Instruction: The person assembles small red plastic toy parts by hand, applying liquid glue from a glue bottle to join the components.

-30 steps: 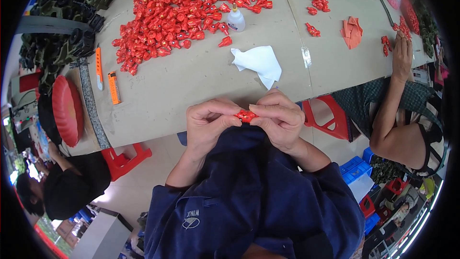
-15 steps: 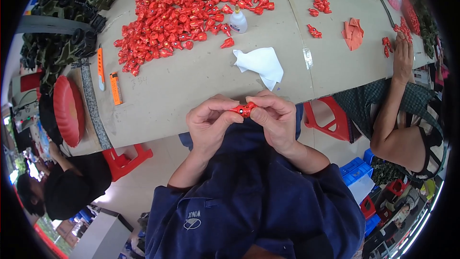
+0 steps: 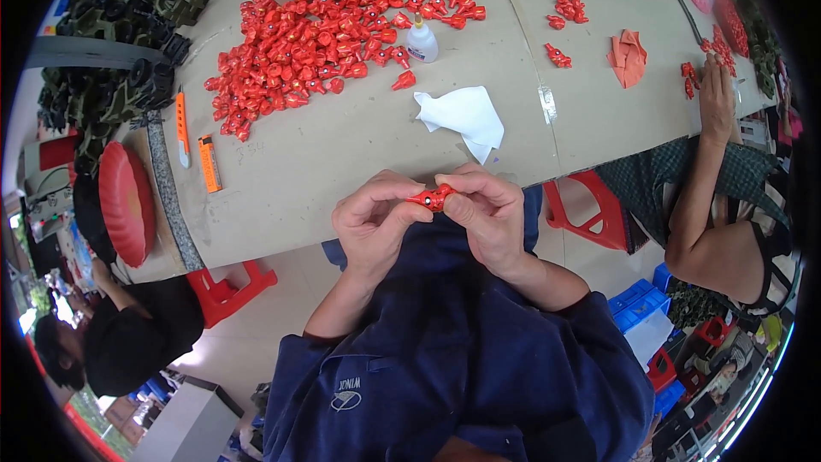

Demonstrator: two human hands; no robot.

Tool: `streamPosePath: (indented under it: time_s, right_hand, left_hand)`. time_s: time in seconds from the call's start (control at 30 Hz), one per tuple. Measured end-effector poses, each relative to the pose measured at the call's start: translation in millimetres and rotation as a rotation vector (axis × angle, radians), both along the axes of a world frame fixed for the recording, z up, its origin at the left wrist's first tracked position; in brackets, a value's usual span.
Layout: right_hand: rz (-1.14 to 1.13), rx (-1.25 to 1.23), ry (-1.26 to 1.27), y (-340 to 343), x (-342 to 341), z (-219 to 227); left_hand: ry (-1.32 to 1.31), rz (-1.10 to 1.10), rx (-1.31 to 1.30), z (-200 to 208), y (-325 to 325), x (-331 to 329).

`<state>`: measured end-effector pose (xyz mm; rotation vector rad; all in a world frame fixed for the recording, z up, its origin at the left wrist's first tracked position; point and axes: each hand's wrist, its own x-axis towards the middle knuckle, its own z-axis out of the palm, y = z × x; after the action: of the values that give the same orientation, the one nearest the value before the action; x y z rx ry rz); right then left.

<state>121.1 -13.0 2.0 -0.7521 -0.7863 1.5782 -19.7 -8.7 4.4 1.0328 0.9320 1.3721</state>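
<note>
Between my two hands is a small shiny red plastic figure [image 3: 435, 199] with a dark round spot, held just off the table's near edge. My left hand [image 3: 373, 221] pinches its left end between thumb and fingertips. The right end sits in the pinch of my right hand [image 3: 489, 216], whose thumb covers part of it. Beyond my hands lies a white cloth [image 3: 466, 120]. A big heap of similar red figures [image 3: 299, 51] spreads over the far left of the table, and a small white squeeze bottle [image 3: 422, 41] stands at its right edge.
An orange utility knife [image 3: 182, 128], an orange box [image 3: 209, 163] and a red fluted tray [image 3: 126, 204] are on the left. To the right are a few red figures [image 3: 558, 56], an orange cloth [image 3: 629, 60] and a co-worker's arm [image 3: 710, 145]. Dark green toy vehicles [image 3: 111, 51] pile up far left.
My hands keep the same two-sided pinch on the red figure, with hardly any movement. The whole view has shifted very slightly.
</note>
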Motion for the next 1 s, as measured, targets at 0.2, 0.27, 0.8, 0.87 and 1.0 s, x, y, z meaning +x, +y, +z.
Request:
streamPosePath:
  time_s: [0.2,0.27,0.8,0.87,1.0]
  right_hand:
    - [-0.009,0.045,0.001,-0.4,0.4,1.0]
    - [-0.014,0.069,-0.031,0.0,1.2,1.5]
    - [-0.013,0.083,-0.082,0.9,3.7,-1.2]
    - [-0.018,0.081,-0.108,1.2,3.6,-0.5]
    - [0.007,0.116,-0.272,3.8,8.3,-4.7]
  left_hand:
    - [0.035,-0.006,0.076,-1.6,1.7,-0.6]
    - [0.028,-0.015,0.071,-2.9,1.6,-1.3]
    - [-0.016,-0.079,-0.001,-6.4,2.2,-4.0]
    - [-0.036,-0.093,-0.001,-7.5,2.5,-4.6]
    - [-0.132,-0.128,-0.043,-4.6,4.3,-5.6]
